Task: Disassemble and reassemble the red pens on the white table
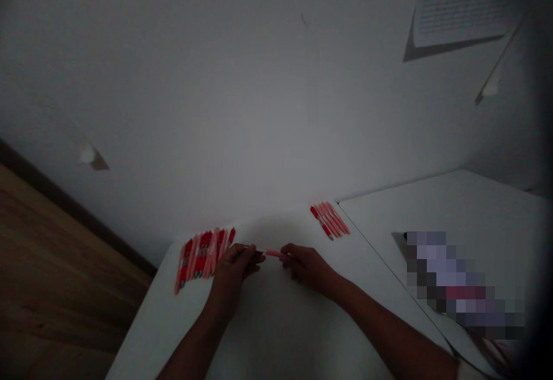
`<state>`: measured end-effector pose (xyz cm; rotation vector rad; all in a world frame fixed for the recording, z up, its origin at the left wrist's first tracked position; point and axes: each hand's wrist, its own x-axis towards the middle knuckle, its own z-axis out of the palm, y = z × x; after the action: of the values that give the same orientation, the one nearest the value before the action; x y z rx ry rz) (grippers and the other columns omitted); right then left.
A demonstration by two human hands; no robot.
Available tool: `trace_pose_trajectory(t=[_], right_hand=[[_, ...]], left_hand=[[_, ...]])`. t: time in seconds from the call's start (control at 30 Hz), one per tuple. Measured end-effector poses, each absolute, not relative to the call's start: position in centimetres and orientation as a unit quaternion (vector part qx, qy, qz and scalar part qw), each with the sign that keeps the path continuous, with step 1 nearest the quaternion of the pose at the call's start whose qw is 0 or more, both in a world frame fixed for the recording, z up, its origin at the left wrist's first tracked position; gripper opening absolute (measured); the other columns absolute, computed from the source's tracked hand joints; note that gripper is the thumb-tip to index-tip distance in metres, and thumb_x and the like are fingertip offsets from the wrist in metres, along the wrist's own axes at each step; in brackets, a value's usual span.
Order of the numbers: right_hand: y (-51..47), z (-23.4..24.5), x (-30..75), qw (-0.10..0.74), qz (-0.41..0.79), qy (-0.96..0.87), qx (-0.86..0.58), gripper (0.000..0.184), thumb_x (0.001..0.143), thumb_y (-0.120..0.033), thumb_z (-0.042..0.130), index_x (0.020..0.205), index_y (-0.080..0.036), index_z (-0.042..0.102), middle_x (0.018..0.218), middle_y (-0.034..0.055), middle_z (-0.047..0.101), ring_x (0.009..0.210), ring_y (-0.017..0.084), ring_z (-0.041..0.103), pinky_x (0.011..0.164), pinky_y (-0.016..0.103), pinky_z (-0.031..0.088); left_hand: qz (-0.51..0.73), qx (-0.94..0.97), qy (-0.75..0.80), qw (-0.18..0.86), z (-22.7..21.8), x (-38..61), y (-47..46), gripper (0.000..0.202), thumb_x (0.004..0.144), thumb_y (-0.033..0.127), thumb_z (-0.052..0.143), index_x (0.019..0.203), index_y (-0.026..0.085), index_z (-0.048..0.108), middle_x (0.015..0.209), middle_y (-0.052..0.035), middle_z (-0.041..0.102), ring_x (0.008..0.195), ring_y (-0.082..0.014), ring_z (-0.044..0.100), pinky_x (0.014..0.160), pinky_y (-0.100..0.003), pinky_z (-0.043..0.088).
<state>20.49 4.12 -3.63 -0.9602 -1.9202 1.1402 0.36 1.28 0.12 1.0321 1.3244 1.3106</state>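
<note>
**Left hand [233, 270] and right hand [307, 268] hold a pink pen [273, 253] above a white tabletop [276, 334]**

At the far left of this dim, downward view, a wooden floor [52, 265] runs along a dark baseboard [69, 207] below a white wall [259, 80]. On the left part of the tabletop, a wide group of pens [203, 256] lies side by side, their pink and red bodies slightly fanned and close to the left hand.

The left hand's grip is closed, its fingers pinching the thin end of the pink pen. The pen stretches across the small gap between the hands, roughly level, with its thicker pink end held in the right hand's closed grip.

Beyond the right hand, near the tabletop's far corner, lies a smaller group of pens [329, 220], also pink and red. Further right, a second white table [453, 196] touches the first and carries a blurred object [462, 285] that cannot be made out. High on the wall at the upper right hangs a printed paper [462, 6].
</note>
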Motion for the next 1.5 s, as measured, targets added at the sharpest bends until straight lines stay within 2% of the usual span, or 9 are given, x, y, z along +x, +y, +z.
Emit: trace_pose_trajectory(t=[0.27,0.43,0.63,0.8,0.93,1.07,1.5], right_hand=[[4.0,-3.3,20.4,0.347,0.452,-0.732,-0.373,0.019,0.094,-0.037,0.043,0.096,-0.021,0.053,0.065,-0.0024,0.056,0.05,0.008,0.054,0.048,0.018,0.042],[4.1,-3.2,20.5,0.358,0.413,-0.751,-0.371,0.018,0.095,-0.034,0.04,0.09,-0.02,0.05,0.07,-0.0021,0.054,0.05,0.007,0.054,0.05,0.018,0.041],[4.1,-3.2,20.7,0.327,0.4,-0.764,-0.386,0.017,0.098,-0.028,0.033,0.086,-0.02,0.043,0.062,-0.0037,0.051,0.049,0.009,0.05,0.05,0.02,0.038],[3.9,-2.8,20.9,0.323,0.403,-0.766,-0.383,0.014,0.097,-0.025,0.033,0.087,-0.02,0.04,0.069,-0.002,0.053,0.051,0.009,0.049,0.05,0.021,0.038],[3.9,-2.7,21.0,0.314,0.389,-0.778,-0.381,0.014,0.098,-0.025,0.033,0.089,-0.02,0.043,0.072,-0.0016,0.053,0.053,0.009,0.049,0.054,0.022,0.039],[4.0,-2.7,20.9,0.315,0.324,-0.811,-0.372,0.016,0.096,-0.029,0.041,0.088,-0.019,0.05,0.075,-0.0003,0.054,0.064,0.011,0.051,0.062,0.023,0.038],[3.7,-2.7,20.6,0.314,0.377,-0.78,-0.389,0.017,0.095,-0.03,0.041,0.086,-0.02,0.05,0.07,-0.0002,0.06,0.059,0.01,0.054,0.057,0.022,0.036]], left_hand=[[0.547,0.456,0.532,0.457,0.4,0.4,1.1,0.027,0.076,0.039,0.069,0.084,0.014,0.064,0.083,-0.0075,0.071,0.082,-0.0199,0.069,0.07,-0.029,0.054],[0.532,0.479,0.542,0.44,0.6,0.6,1.0,0.025,0.077,0.039,0.067,0.083,0.015,0.064,0.082,-0.0069,0.071,0.081,-0.0201,0.069,0.069,-0.029,0.054],[0.513,0.501,0.543,0.436,0.3,0.8,1.1,0.024,0.078,0.039,0.065,0.085,0.016,0.063,0.083,-0.0066,0.071,0.079,-0.0199,0.069,0.068,-0.029,0.055],[0.515,0.471,0.542,0.469,0.0,0.7,1.2,0.026,0.077,0.04,0.066,0.084,0.016,0.064,0.085,-0.0075,0.071,0.08,-0.0196,0.069,0.068,-0.028,0.054],[0.517,0.426,0.546,0.504,-0.1,0.6,1.4,0.028,0.074,0.041,0.069,0.083,0.015,0.064,0.085,-0.0081,0.072,0.08,-0.0198,0.069,0.068,-0.028,0.054],[0.516,0.408,0.55,0.514,-0.1,0.6,1.5,0.028,0.073,0.042,0.07,0.081,0.015,0.064,0.083,-0.0072,0.072,0.08,-0.0191,0.069,0.067,-0.026,0.053],[0.527,0.431,0.529,0.507,-0.1,0.7,1.4,0.026,0.072,0.04,0.071,0.082,0.016,0.065,0.08,-0.004,0.07,0.078,-0.0165,0.068,0.069,-0.026,0.053]])
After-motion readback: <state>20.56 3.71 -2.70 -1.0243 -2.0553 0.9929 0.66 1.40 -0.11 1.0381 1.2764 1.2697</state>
